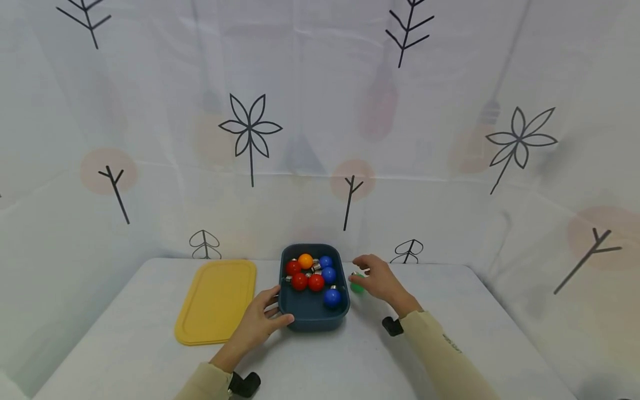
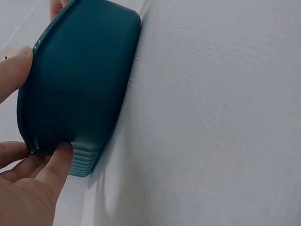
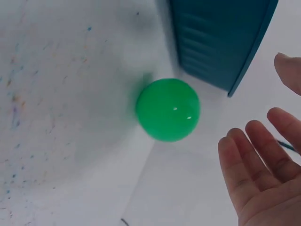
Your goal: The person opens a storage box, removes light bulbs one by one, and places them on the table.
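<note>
Head view: the left hand [image 1: 257, 319] grips a corner of the dark blue box [image 1: 315, 324], thumb at the near rim, fingers against the left wall. Red bulbs [image 1: 316, 283], blue bulbs [image 1: 332, 298] and an orange bulb [image 1: 305, 261] lie inside. The right hand [image 1: 377, 278], fingers loosely spread, holds nothing; near it, the green bulb [image 3: 168, 109] rests on the white table [image 1: 310, 366], just beside the box's right wall. A yellow lid [image 1: 217, 303] lies left of the box.
</note>
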The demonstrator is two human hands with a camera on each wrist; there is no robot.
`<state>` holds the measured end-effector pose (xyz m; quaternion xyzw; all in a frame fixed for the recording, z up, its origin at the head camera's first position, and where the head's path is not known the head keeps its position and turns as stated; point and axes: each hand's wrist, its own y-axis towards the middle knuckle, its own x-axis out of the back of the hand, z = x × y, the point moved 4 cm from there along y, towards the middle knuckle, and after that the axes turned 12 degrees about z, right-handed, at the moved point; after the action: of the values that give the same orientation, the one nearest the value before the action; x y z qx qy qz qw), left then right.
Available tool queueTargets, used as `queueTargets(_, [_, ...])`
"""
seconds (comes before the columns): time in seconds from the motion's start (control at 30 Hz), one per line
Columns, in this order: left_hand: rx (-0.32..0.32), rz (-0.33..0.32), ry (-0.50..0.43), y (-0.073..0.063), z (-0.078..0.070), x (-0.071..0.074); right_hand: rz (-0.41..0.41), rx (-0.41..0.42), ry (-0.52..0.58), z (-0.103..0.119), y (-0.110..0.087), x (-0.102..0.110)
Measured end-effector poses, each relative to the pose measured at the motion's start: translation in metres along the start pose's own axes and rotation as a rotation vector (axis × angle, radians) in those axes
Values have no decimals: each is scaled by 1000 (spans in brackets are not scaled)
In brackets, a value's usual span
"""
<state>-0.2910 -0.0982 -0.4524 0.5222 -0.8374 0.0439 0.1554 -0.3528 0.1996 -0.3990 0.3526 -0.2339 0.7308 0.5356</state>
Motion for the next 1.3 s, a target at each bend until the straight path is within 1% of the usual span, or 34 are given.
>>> queueTargets(0.13, [-2, -2, -1, 0, 0, 0, -5, 47, -10, 12, -2, -1])
queueTargets(0.27, [-8, -3, -3, 0, 0, 0, 4, 106, 7, 24, -3, -3])
queueTargets(0.37, [-12, -3, -3, 0, 0, 0, 31, 140, 15, 32, -5, -5])
queueTargets(0.53, [-12, 0, -6, -1, 0, 0, 97, 160, -3, 42, -5, -12])
queueTargets(0.7, [-15, 4, -6, -1, -1, 0, 151, 193, -64, 49, -4, -20])
queueTargets(0.9, [-19, 6, 3, -1, -1, 0, 211, 198, -163, 51, -2, -26])
queueTargets(1.17, [-17, 4, 3, -1, -1, 0, 259, 228, -289, 55, 2, -33])
queueTargets(1.3, [-12, 4, 5, -1, 0, 0, 285, 240, -371, 57, 5, -37])
